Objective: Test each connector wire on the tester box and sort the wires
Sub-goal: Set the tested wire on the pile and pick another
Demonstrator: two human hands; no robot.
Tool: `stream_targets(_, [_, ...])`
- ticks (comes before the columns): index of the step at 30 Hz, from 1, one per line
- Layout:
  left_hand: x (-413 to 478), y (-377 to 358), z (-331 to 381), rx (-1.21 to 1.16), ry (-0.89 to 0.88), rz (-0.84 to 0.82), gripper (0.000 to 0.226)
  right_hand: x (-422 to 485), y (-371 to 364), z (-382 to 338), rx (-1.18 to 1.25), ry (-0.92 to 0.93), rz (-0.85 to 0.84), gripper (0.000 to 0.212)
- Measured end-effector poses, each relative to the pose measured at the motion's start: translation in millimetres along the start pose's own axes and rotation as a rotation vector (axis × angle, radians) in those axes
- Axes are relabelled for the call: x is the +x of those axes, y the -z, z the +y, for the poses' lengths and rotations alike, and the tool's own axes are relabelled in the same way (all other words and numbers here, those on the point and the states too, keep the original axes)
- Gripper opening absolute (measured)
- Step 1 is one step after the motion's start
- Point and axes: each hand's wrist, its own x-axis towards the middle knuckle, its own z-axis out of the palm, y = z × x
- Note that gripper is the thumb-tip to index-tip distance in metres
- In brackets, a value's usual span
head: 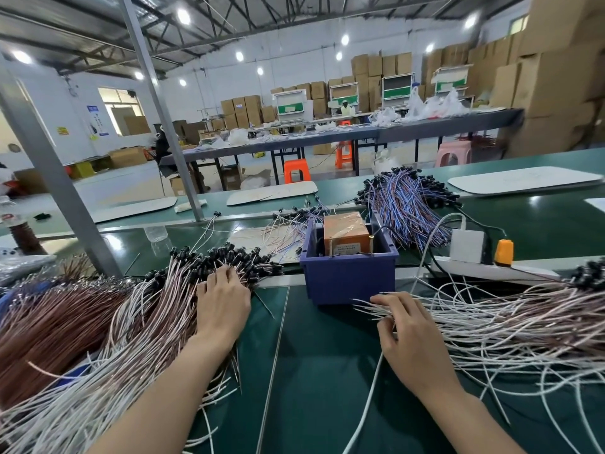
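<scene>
On the left of the desk (311, 355), the pile of brown-and-white connector wires (137, 309) lies fanned with its black plugs toward the tester box (347, 232), likely for quick picking. The left hand (222, 306) rests on the plugs, fingers fairly straight. The box sits centrally in a blue bin (347, 280), within reach of both hands. The right hand (409, 332) curls over the bare ends of the white wire pile (507, 322). Whether it pinches one, I cannot tell.
</scene>
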Motion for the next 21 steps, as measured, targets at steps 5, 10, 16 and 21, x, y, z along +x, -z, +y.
stream_targets(5, [12.0,6.5,-0.4,-0.478,0.271,0.04,0.028,0.6,-1.5,0.7,-0.002,0.002,0.026,0.036])
stream_targets(10, [25.5,19.1,-2.4,-0.849,0.413,0.099,0.029,0.1,-1.0,2.2,-0.009,0.013,0.035,0.037])
stream_targets(16, [22.3,17.6,-5.0,-0.774,0.348,0.053,0.034,1.2,0.1,0.5,-0.011,0.008,0.045,0.037])
stream_targets(21, [15.0,36.6,7.7,-0.86,0.307,0.097,0.033,0.7,2.2,-2.6,-0.003,0.013,0.051,0.036])
